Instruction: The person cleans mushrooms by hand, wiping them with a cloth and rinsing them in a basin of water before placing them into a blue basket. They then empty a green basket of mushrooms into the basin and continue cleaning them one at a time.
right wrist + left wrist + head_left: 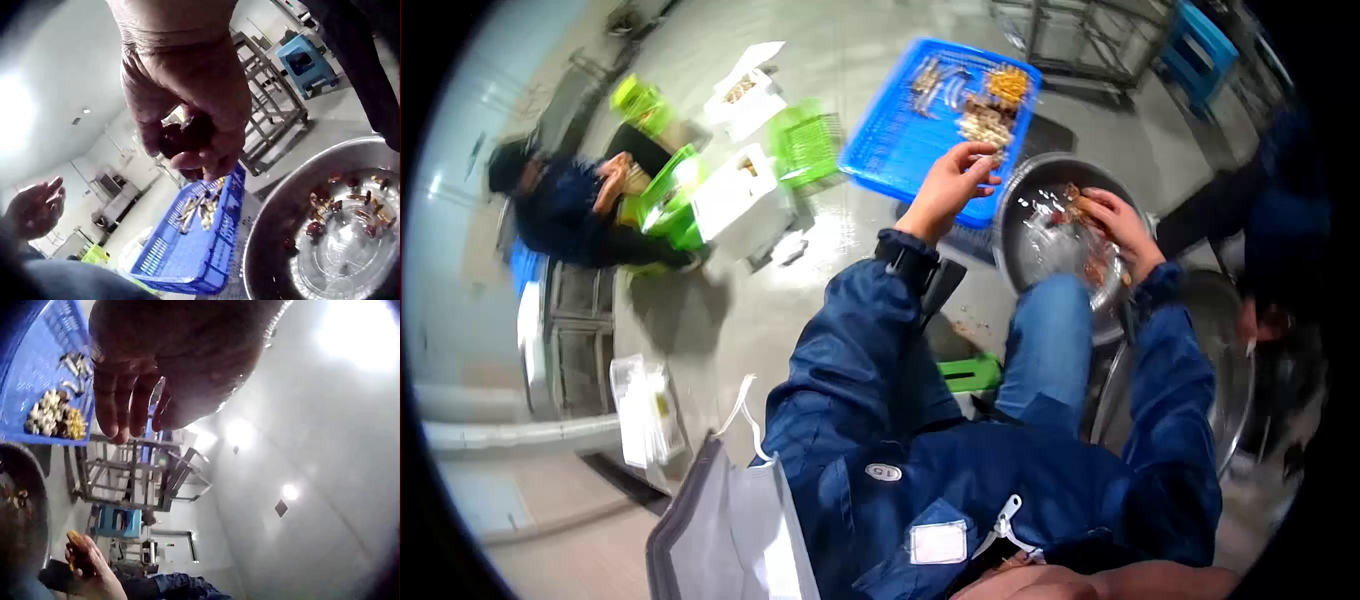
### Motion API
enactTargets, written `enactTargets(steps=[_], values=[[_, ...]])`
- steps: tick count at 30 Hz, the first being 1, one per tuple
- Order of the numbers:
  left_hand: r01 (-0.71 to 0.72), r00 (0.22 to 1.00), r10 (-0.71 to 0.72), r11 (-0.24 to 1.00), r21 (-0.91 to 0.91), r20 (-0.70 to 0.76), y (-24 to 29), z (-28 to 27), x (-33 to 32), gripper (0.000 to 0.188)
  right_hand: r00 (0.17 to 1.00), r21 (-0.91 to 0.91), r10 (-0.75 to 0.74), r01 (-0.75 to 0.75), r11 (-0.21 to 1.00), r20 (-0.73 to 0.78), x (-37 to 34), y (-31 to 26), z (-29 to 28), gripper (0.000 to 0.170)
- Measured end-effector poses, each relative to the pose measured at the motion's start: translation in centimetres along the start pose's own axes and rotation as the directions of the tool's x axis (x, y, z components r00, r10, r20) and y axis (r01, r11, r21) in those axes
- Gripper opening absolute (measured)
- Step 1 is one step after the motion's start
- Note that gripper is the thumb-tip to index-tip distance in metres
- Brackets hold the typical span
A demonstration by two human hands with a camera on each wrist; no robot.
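My left hand (945, 190) hovers by the edge of the blue basket (890, 155), its fingers loosely bent and nothing held. In the left wrist view its fingers hang relaxed below the palm (181, 356). Above the metal bowl (1012, 235), my right hand (1122, 228) grips reddish-brown pieces (1080, 203). The right wrist view has that hand (187, 75) curled round a dark red clump (187, 134), partly hidden by fingers. Small red-brown pieces (369, 215) lie in liquid in the bowl. White pieces (985, 128) and yellow ones (1007, 84) sit in separate piles in the basket.
At the left, a person in dark clothes (565, 215) sits beside green baskets (805, 145) and white boxes (742, 195). A metal rack (1090, 45) and a blue stool (1198, 50) stand beyond the bowl. Another person's dark sleeve (1280, 180) is at the right.
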State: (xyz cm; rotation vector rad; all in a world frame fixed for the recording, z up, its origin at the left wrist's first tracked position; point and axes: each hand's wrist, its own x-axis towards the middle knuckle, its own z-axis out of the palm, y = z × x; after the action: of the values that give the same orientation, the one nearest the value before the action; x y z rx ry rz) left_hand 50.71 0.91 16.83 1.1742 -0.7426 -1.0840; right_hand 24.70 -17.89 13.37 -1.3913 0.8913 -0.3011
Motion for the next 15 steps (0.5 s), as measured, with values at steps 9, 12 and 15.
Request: enactTargets(steps=[9, 12, 15], values=[[0.700, 0.638, -0.770, 0.591, -0.400, -0.019, -29.4, 9.5, 9.9, 0.051, 0.913, -0.156, 0.401, -0.408, 0.900, -0.073, 9.1, 18.6, -1.7, 0.042], [0.775, 0.550, -0.830, 0.548, -0.314, -0.090, -34.9, 9.3, 10.7, 0.060, 0.919, -0.315, 0.281, -0.363, 0.877, -0.278, 11.3, 25.9, -3.5, 0.045], [0.820, 0.488, -0.863, 0.504, -0.271, -0.129, -36.5, 9.0, 12.4, 0.064, 0.856, -0.538, 0.030, -0.351, 0.766, -0.516, 11.6, 33.1, -3.8, 0.051]])
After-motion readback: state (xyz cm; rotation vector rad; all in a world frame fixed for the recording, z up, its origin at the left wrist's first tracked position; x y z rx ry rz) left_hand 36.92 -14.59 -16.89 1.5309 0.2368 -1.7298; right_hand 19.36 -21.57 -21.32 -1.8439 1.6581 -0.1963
